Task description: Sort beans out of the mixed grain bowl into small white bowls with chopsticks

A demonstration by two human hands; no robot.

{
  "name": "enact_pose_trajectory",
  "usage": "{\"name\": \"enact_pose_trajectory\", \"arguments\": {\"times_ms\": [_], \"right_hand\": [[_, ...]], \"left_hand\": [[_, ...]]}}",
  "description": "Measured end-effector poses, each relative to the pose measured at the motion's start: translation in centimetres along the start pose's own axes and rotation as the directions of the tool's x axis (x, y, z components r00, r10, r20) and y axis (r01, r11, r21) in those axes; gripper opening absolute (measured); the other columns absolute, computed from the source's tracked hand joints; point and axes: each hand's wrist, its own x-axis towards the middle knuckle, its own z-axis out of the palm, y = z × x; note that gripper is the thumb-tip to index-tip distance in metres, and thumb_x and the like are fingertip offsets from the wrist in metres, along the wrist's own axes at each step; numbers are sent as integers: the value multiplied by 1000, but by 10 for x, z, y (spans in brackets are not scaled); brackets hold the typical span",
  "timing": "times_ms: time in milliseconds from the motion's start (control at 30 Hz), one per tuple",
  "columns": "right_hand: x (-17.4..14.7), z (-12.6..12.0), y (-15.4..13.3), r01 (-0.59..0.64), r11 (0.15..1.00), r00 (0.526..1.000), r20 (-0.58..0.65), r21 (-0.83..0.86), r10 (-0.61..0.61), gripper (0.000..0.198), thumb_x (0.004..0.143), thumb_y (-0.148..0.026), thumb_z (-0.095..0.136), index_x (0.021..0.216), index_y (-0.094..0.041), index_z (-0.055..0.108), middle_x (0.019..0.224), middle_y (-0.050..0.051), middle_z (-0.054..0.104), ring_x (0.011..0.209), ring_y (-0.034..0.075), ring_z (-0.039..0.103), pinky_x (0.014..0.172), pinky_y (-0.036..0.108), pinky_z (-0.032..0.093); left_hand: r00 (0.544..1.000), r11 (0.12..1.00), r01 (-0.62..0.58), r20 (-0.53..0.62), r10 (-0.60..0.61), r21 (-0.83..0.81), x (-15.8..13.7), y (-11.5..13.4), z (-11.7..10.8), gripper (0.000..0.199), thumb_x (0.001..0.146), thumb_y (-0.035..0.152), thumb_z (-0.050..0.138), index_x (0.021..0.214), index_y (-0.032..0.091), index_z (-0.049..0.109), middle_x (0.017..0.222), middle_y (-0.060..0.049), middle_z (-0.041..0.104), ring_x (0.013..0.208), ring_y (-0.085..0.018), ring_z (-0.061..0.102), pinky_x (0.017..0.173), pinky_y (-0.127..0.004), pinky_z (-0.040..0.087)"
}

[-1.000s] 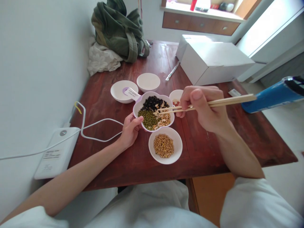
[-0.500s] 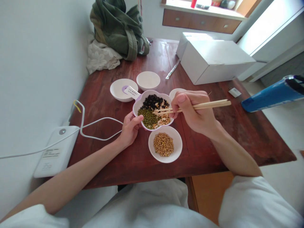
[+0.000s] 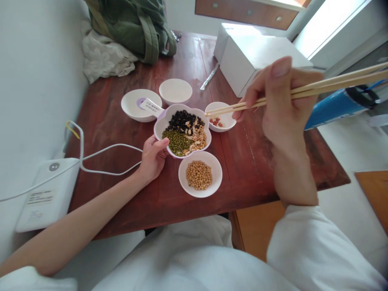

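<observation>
My left hand (image 3: pixel 154 157) grips the near left rim of a flower-shaped bowl (image 3: pixel 159 127) with a labelled handle, thumb over the edge. Inside lie black beans (image 3: pixel 178 120), green mung beans (image 3: pixel 177 141), yellow beans and pale, peanut-like pieces. Raised on the right, my right hand (image 3: pixel 279 97) is closed round wooden chopsticks (image 3: pixel 242 106). Their tips hover by the bowl's right rim, with nothing visible between them. Under the chopsticks stands a small white bowl (image 3: pixel 228 123) holding a few reddish nuts (image 3: pixel 216 122). A bowl (image 3: pixel 216 180) of soybeans (image 3: pixel 199 175) stands in front.
Two white bowls (image 3: pixel 176 91) stand behind the flower-shaped one. A white box (image 3: pixel 242 60), a green bag (image 3: pixel 130 28) and a foil strip (image 3: pixel 209 76) lie further back. On the left are a white power bank (image 3: pixel 48 194) and cable (image 3: pixel 118 173); a blue bottle (image 3: pixel 336 107) is at right.
The chopsticks have lifted out of the flower-shaped bowl, and my right hand has risen to the right. The small bowl of nuts shows more. The whole view has shifted.
</observation>
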Motion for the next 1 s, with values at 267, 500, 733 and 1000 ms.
{"name": "enact_pose_trajectory", "arguments": {"times_ms": [267,500,733,1000], "right_hand": [[19,-29,15,-160,959,983,48,-236,176,68,97,-88,63,66,-29,71,54,1,64,48,19,61,46,41,43],[9,-15,-1,-123,991,979,157,-52,130,63,108,-75,64,65,-28,70,57,2,65,52,21,66,48,43,39],[-5,7,-7,-246,962,910,368,114,189,62,109,-75,65,70,-27,67,60,1,65,54,19,68,46,36,51],[-6,11,-1,-304,949,874,420,82,243,70,99,-89,62,70,-26,64,62,3,64,58,18,66,49,36,54]], "left_hand": [[1000,1000,-6,-9,6,-18,-2,1,2,37,81,45,96,103,19,80,89,-7,83,107,-40,86,87,-48,76],[1000,1000,7,-10,-7,-12,-2,0,2,44,81,47,97,111,19,80,95,-9,85,112,-41,85,88,-48,75],[1000,1000,5,-20,-5,1,-2,1,3,43,80,46,96,110,18,81,95,-8,86,110,-40,86,89,-47,75],[1000,1000,5,-17,-5,-13,-1,0,3,39,80,44,95,103,17,81,95,-10,86,114,-42,85,93,-49,75]]}}
